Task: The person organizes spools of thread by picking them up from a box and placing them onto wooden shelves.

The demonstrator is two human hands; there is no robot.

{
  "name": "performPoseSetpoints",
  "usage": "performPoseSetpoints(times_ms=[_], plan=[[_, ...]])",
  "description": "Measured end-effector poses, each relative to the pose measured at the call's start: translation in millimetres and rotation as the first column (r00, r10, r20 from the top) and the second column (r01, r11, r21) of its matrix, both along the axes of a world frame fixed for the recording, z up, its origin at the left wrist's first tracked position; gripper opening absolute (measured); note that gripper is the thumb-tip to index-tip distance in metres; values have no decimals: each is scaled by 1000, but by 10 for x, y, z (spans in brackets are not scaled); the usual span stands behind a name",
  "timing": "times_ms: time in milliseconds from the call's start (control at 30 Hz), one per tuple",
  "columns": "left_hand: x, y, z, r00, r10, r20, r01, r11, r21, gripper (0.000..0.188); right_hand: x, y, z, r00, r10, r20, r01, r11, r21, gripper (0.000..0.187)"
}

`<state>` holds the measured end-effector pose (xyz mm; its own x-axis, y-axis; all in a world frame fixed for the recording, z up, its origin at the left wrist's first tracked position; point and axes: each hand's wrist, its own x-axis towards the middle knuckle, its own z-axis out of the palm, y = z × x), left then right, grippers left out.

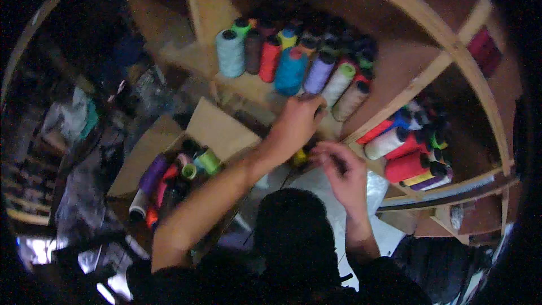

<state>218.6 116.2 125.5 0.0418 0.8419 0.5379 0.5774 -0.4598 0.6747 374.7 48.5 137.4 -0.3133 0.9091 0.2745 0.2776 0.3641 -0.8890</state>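
My left hand [298,121] reaches up to the front of a wooden shelf, just below a lavender thread spool [319,72]. Its fingers are curled in, and what they hold, if anything, is hidden. Lower and to the right, my right hand [342,170] is raised with thumb and fingers bent but apart, and nothing shows between them. A small yellow object [300,157], partly hidden, lies between the two hands. Beside the lavender spool stand a teal spool [291,73], a whitish spool [340,83] and a tan spool [351,100].
At the left, an open cardboard box [217,121] holds several spools, among them a purple one [152,174]. A shelf compartment at the right has more spools lying on their sides, including a red one [406,167]. A wooden divider [395,101] separates the compartments.
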Motion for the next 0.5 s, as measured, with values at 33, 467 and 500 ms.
performPoseSetpoints(times_ms=[33, 467, 500], plan=[[-153, -106, 70, 995, 63, -79, -69, 995, -76, 22, -12, 17, -69, 1000, 0, 12, 0, 1000, -22, 18], [-1530, -2022, -122, 745, -238, -623, -368, 632, -682, 50, -1842, 433, -834, 644, 484, 592, -748, 559, 357, 40], [-1449, -2105, -186, 661, -246, -709, -421, 661, -622, 52, -1998, 464, -861, 572, 502, 649, -789, 552, 269, 41]])
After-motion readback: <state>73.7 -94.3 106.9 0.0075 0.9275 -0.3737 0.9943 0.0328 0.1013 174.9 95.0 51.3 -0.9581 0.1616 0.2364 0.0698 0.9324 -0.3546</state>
